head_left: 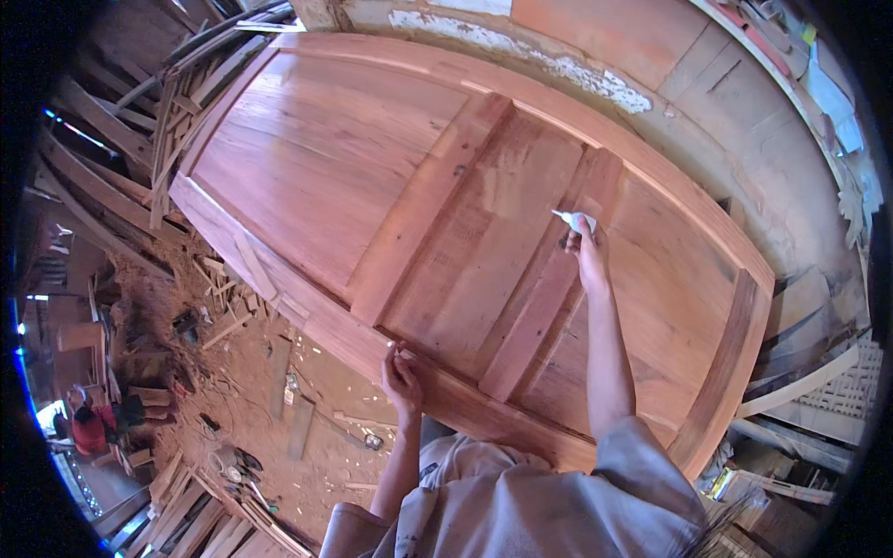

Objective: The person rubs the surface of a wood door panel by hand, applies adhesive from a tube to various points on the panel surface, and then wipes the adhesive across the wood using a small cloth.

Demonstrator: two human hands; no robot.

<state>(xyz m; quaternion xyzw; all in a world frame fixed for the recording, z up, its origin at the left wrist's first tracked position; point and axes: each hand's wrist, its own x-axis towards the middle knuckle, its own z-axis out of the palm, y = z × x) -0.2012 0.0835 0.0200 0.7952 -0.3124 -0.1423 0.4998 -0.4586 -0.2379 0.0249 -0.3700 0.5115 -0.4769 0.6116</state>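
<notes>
Wooden door [428, 209] — loose planks [166, 139] by its left end, wall [642, 37] beyond.

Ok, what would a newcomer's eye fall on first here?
The large reddish-brown panelled wooden door fills the middle of the view. Over its right half, the right hand holds a small white bottle with a pointed nozzle. Near the lower left edge, a person in a red top shows.

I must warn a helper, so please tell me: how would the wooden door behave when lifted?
The wooden door probably feels heavy, being broad and framed in solid-looking wood. It should be stiff, since crosspieces brace it. Its smooth, glossy face may be slippery.
</notes>
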